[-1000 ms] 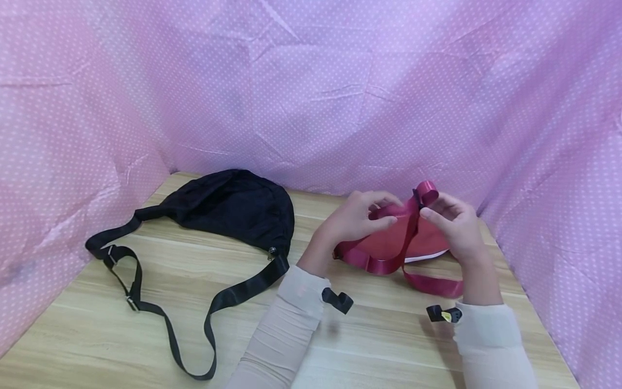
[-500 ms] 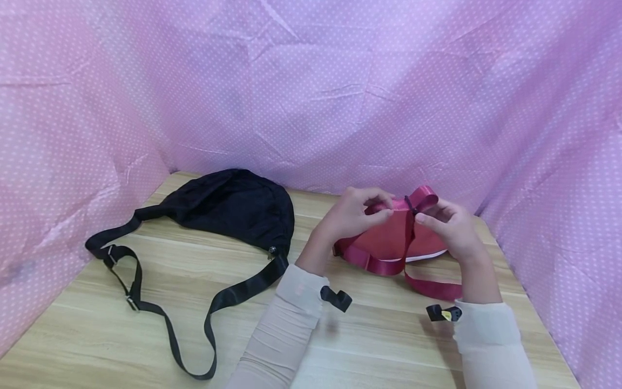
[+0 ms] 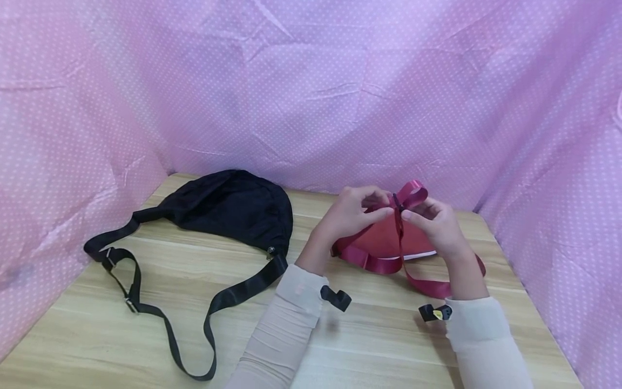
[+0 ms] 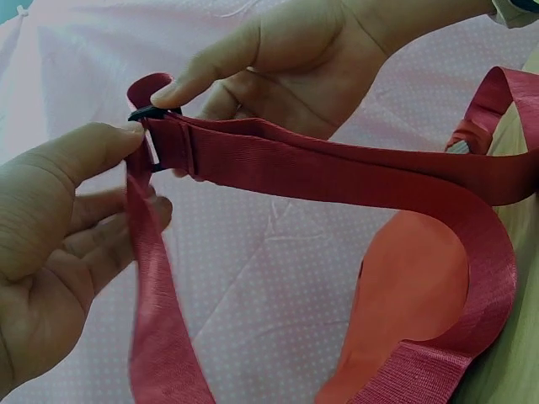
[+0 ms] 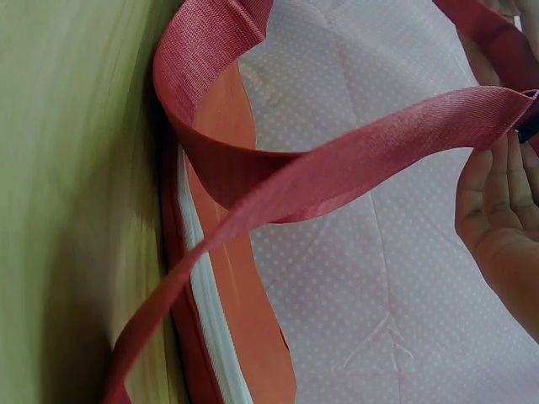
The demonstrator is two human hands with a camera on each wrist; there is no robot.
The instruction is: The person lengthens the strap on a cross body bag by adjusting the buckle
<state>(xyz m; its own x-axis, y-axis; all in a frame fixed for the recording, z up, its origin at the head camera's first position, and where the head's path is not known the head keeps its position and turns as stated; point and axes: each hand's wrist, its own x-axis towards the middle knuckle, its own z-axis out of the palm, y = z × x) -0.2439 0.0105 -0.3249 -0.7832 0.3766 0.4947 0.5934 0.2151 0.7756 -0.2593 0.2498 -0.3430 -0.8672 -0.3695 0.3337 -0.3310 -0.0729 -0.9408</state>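
Note:
A red waist bag (image 3: 374, 240) stands at the back right in the head view, its white zipper (image 5: 206, 295) along the lower edge. Its dark red strap (image 4: 320, 172) is lifted in front of and over it. My left hand (image 3: 347, 213) pinches the strap with thumb and fingers just left of a black slider buckle (image 4: 152, 112). From the other side my right hand (image 3: 442, 229) pinches the strap right at that buckle, and a short loop of strap sticks up above. The remaining strap hangs in curves down to the wooden table (image 3: 379, 340).
To the left lies a black waist bag (image 3: 233, 208), its long black strap (image 3: 170, 329) looped toward the front with metal sliders. Pink dotted cloth (image 3: 311, 97) walls in the table at the back and sides. Black bands (image 3: 336, 299) stick out from the cuffs.
The right hand has moved left toward the left hand, bringing the buckle and strap loop with it. The left hand has shifted slightly left. The black bag stays put.

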